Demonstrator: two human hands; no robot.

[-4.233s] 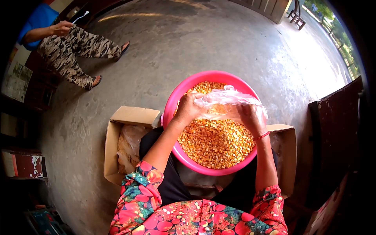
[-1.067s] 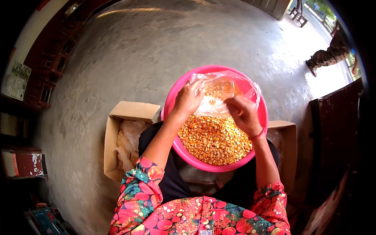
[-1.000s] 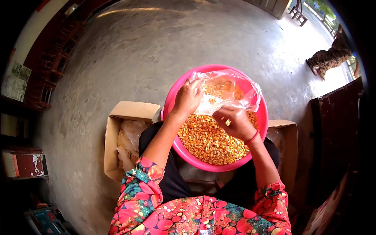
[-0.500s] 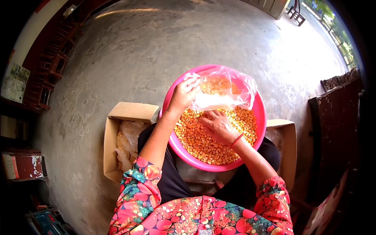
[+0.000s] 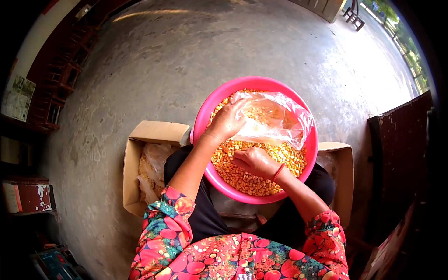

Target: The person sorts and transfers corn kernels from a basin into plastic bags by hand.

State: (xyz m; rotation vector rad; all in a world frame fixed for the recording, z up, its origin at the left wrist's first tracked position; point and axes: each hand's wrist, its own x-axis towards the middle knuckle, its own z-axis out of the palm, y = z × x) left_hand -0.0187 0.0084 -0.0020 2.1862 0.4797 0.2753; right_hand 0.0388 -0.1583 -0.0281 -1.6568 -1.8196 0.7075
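A pink basin full of yellow-orange corn kernels rests at my lap. My left hand is closed on the left end of a clear plastic bag, which lies across the upper part of the basin with kernels showing in or through it. My right hand, with a red bracelet at the wrist, is curled into a loose fist just over the kernels, below the bag. Whatever is inside that fist is hidden.
An open cardboard box with bagged pale kernels stands to my left. Another cardboard box is at my right, partly behind my leg. Wooden chairs line the left wall, and a dark wooden panel stands on the right.
The bag has come down lower and flatter over the basin, with my left hand moving down alongside. My right hand has drawn back towards me and its fingers have curled shut.
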